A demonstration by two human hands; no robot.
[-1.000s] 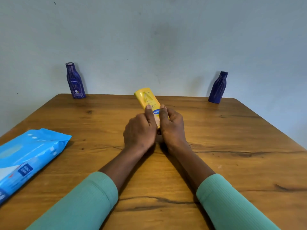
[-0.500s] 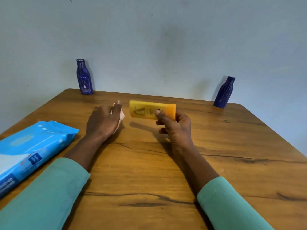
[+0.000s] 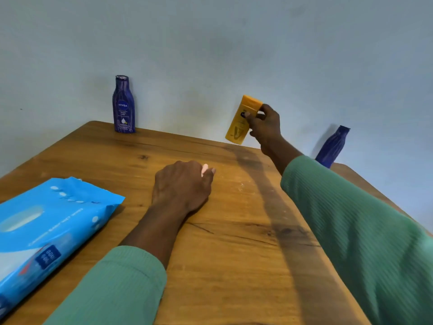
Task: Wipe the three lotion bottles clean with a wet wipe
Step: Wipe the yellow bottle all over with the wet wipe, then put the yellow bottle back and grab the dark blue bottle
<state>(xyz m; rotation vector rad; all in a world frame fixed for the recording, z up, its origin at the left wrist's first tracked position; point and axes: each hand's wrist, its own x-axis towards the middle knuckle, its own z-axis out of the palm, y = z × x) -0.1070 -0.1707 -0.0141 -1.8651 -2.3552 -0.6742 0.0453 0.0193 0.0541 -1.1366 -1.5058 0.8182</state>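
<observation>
NIVEA bottle (image 3: 123,106) upright; right hand (image 3: 266,125) clamps yellow bottle (image 3: 240,129); left hand (image 3: 181,186) pinches wipe (image 3: 204,169).

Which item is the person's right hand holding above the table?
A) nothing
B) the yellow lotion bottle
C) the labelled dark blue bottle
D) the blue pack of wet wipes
B: the right hand grips the yellow lotion bottle in the air, while the left hand holds a wet wipe on the table.
</observation>
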